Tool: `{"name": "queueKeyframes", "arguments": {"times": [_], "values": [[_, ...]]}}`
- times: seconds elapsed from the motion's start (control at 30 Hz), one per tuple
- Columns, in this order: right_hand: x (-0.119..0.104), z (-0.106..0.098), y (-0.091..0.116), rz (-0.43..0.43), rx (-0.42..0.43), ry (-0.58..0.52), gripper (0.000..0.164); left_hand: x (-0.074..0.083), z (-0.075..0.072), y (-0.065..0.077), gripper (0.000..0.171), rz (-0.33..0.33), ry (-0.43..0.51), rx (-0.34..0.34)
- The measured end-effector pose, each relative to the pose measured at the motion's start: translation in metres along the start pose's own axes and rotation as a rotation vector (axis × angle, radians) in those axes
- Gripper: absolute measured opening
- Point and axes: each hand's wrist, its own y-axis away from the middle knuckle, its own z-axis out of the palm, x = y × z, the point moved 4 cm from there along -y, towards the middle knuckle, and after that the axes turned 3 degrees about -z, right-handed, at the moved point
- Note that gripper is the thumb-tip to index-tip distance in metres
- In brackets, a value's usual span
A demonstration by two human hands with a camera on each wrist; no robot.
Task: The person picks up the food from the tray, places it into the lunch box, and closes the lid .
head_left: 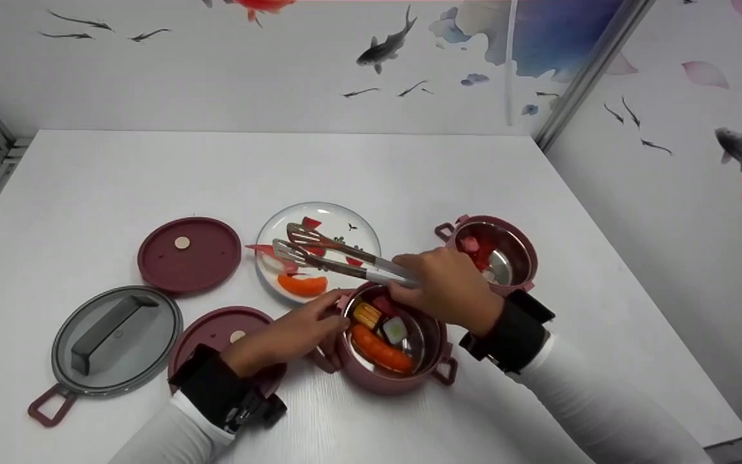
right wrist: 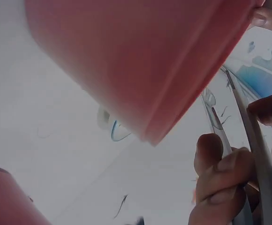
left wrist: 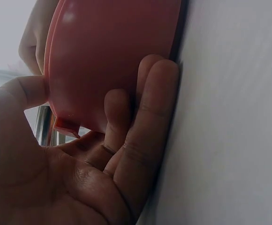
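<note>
My left hand [head_left: 287, 336] holds the near pink pot [head_left: 384, 385]; in the left wrist view its thumb [left wrist: 33, 91] presses the rim while the fingers [left wrist: 147, 108] lie along the outer wall. Inside that pot are a sausage [head_left: 377, 350], a yellow corn-like piece [head_left: 367, 314] and a dark-edged piece with a pale green centre [head_left: 395, 330]. Above the pot, my right hand [head_left: 445, 287] grips metal tongs [head_left: 387, 278], whose parted tips reach left over a white plate [head_left: 345, 219]. I see nothing between the tips. An orange curved food piece [head_left: 303, 285] and a pink chili-like piece [head_left: 274, 259] lie on the plate.
A second pink pot [head_left: 525, 258] with red and pink pieces inside stands at the right. At the left lie a dark red lid [head_left: 190, 267], another partly behind my left forearm [head_left: 216, 328], and a grey lid [head_left: 97, 309] by a red handle [head_left: 52, 406]. Walls border the white table.
</note>
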Motion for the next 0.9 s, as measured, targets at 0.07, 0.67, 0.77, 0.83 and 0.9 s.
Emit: {"name": "queueKeyframes", "arguments": {"times": [0.07,0.67,0.77,0.83,0.9], "values": [[-0.001,0.002,-0.004,0.011,-0.027,-0.004,0.027,0.0,0.001,-0.001,0.052,0.002,-0.004,-0.005],[-0.005,0.01,-0.007,-0.001,-0.082,-0.029,0.017,0.001,0.003,-0.002,0.05,-0.005,-0.01,0.002],[-0.006,0.011,-0.008,-0.016,-0.078,-0.011,0.015,0.0,0.002,-0.002,0.047,-0.004,-0.007,-0.002],[-0.006,0.011,-0.008,-0.02,-0.072,-0.003,0.016,-0.001,0.001,-0.003,0.045,0.0,-0.006,-0.001],[-0.005,0.011,-0.007,-0.022,-0.063,0.006,0.017,-0.002,0.0,-0.004,0.043,0.004,-0.008,0.003]]}}
